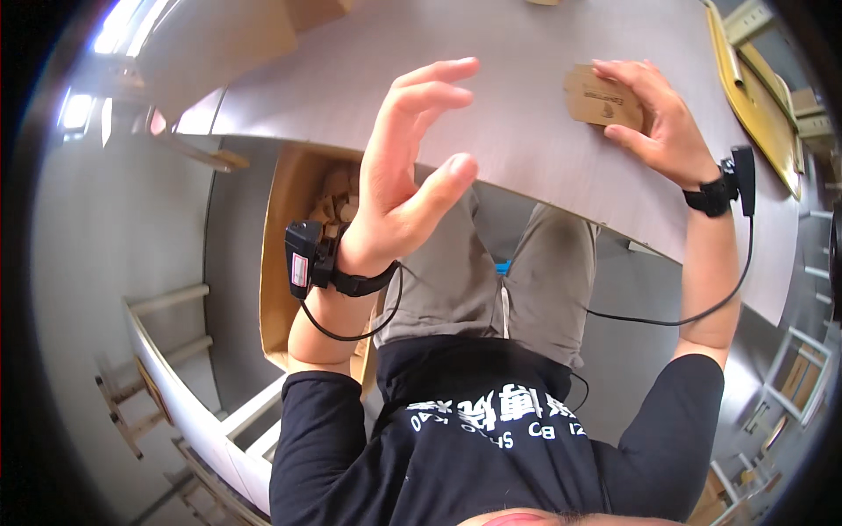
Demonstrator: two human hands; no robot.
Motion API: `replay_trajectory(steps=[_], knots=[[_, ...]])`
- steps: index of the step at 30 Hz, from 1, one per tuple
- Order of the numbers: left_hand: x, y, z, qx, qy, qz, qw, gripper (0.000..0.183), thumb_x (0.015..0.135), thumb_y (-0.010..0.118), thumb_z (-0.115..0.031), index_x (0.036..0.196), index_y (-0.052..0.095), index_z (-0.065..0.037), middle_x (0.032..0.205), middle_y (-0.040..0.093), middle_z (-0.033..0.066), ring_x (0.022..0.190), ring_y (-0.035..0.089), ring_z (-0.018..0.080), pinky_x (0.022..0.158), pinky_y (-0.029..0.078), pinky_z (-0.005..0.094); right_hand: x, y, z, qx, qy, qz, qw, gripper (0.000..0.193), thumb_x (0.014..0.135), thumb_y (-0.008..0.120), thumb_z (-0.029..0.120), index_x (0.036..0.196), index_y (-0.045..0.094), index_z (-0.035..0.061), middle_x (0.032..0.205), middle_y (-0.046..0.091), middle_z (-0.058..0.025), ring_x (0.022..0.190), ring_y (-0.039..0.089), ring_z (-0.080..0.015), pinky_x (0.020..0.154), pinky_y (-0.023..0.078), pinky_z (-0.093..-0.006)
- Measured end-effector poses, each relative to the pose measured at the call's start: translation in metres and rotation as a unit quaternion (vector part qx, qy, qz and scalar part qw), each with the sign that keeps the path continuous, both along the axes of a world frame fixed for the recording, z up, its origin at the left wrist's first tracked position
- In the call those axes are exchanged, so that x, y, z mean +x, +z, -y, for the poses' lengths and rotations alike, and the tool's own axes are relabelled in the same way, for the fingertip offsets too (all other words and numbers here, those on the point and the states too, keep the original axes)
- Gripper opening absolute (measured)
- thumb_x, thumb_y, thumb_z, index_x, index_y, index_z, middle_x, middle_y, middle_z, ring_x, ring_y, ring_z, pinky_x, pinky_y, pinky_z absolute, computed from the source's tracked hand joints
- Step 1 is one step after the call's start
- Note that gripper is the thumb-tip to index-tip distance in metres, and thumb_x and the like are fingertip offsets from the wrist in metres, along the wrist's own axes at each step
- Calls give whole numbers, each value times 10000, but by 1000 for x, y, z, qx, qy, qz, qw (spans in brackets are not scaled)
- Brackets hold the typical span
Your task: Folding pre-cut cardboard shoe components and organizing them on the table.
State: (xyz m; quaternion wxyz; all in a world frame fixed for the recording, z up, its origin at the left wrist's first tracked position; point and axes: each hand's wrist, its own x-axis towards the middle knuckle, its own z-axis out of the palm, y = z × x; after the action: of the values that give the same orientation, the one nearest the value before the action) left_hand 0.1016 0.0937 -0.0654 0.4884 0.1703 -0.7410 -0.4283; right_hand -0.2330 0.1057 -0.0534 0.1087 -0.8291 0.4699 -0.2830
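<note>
Right hand (660, 123), at two o'clock, presses a small cardboard piece (596, 98) on the bench (491, 131) (fingers clamped); left hand (405, 175) hovers empty, fingers apart, above a parts carton (289, 254).

Surroundings: grey wood-grain surface (526, 53), cardboard box, yellow tray, wooden frames.

An open cardboard box (285, 263) stands on the floor below the surface's near edge, at its left end, filled with small brown cardboard pieces (338, 206). A flat yellow tray (759, 105) lies along the surface's right edge. Another brown carton (316, 10) sits at the far left corner. Pale wooden frames (145, 386) stand on the grey floor at left; more frames (802, 368) at right.
</note>
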Motion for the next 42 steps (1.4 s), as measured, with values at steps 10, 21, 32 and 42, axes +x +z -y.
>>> replay_trajectory(steps=[10,21,32,42], knots=[[-113,21,85,-71,-54,117,989,1004,836,841,-485,1588,326,-64,1558,460,112,1461,405,246,1188,332,463,-13,-3,5,53,53,433,898,636,852,834,147,1425,572,64,1360,638,-74,1215,607,-178,1115,448,-367],[-149,6,122,-178,-168,107,964,795,761,928,-310,1396,561,-2,1356,627,112,1266,590,219,1094,461,365,-18,7,-3,-162,-43,159,973,535,808,848,162,1292,644,62,1339,641,-138,1224,629,-297,1054,507,-396],[-155,-2,114,88,-105,44,990,211,1001,675,-90,1185,714,5,1092,719,48,963,682,114,848,574,249,-27,2,0,-122,-61,145,980,451,838,783,86,1279,686,93,1351,641,-112,1210,622,-283,1001,526,-382],[-150,-8,111,18,-171,124,977,470,1033,639,-333,1366,630,-2,1437,580,111,1296,557,188,1016,495,327,-33,9,2,-263,-19,48,963,130,916,694,5,1027,688,72,1151,693,-120,1091,645,-301,958,511,-391]])
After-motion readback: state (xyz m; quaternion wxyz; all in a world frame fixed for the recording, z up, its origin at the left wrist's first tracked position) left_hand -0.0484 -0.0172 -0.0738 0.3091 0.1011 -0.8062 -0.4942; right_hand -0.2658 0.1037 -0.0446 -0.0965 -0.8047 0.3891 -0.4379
